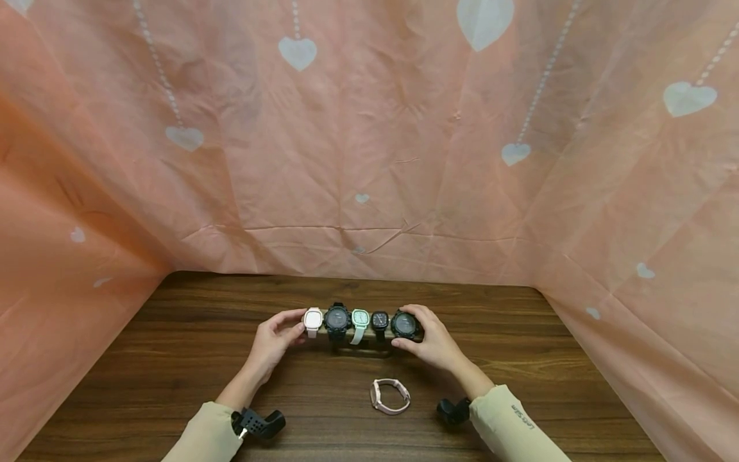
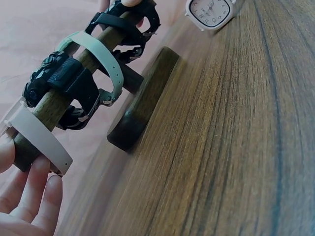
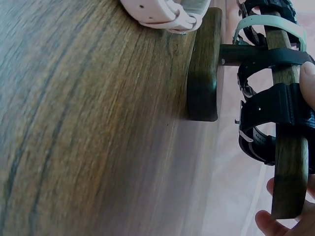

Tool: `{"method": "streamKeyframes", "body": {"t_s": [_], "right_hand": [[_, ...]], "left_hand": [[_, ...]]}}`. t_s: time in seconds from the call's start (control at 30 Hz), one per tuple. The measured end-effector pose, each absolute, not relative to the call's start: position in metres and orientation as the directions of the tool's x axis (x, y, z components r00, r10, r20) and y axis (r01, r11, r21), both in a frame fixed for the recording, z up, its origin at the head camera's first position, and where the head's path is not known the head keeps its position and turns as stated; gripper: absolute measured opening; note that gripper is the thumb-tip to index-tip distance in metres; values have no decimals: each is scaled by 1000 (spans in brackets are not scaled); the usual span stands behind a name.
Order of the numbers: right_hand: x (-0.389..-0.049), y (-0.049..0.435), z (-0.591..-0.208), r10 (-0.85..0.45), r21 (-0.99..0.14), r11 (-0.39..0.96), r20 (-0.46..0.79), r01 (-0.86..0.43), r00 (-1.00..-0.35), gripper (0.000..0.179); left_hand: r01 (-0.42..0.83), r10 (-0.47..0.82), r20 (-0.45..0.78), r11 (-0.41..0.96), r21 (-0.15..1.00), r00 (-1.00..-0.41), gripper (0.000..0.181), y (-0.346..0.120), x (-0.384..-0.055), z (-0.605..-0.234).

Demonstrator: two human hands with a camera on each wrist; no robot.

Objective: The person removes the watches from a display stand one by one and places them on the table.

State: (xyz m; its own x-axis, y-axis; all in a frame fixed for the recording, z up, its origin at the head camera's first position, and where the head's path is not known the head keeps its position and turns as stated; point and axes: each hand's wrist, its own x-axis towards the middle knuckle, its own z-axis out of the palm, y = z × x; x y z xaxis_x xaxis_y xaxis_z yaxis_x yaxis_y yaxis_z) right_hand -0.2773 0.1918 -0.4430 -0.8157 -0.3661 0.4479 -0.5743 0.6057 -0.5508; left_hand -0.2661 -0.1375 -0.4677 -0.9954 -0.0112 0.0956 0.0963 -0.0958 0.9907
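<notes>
A: Quick, where's the stand?
B: The wooden stand is on the brown table, between the two hands, crossbar running side to side.
A: Left hand?
B: At the left end of the crossbar, thumb and fingers curled about the pink watch; fingertips touch its strap. How firm the grip is, can't tell.
A: Right hand?
B: At the other end, holding the end black watch, thumb on the near side, fingers on the far side. A bit of bare bar sticks out past that strap.
A: Middle?
B: Three watches strapped round the bar, clear of both hands: chunky black watch beside the pink one, then mint watch, then small black watch.
A: Anything off the stand?
B: Loose watch, pale pink, on the table nearer the person, between the forearms, touched by neither hand. Strap's fastened in a loop.
</notes>
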Motion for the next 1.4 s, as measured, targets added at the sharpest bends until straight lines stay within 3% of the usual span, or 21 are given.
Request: {"method": "streamKeyframes", "body": {"t_s": [0.33,1.4], "right_hand": [[-278,197,-448,-360,-554,583,479,-594,-801,63],[-274,213,-454,-252,-728,523,365,-443,-896,64]], "left_hand": [[108,-8,107,-100,989,-994,34,-138,-266,-468],[128,-11,127,-104,986,-992,34,-138,-268,-472]]}}
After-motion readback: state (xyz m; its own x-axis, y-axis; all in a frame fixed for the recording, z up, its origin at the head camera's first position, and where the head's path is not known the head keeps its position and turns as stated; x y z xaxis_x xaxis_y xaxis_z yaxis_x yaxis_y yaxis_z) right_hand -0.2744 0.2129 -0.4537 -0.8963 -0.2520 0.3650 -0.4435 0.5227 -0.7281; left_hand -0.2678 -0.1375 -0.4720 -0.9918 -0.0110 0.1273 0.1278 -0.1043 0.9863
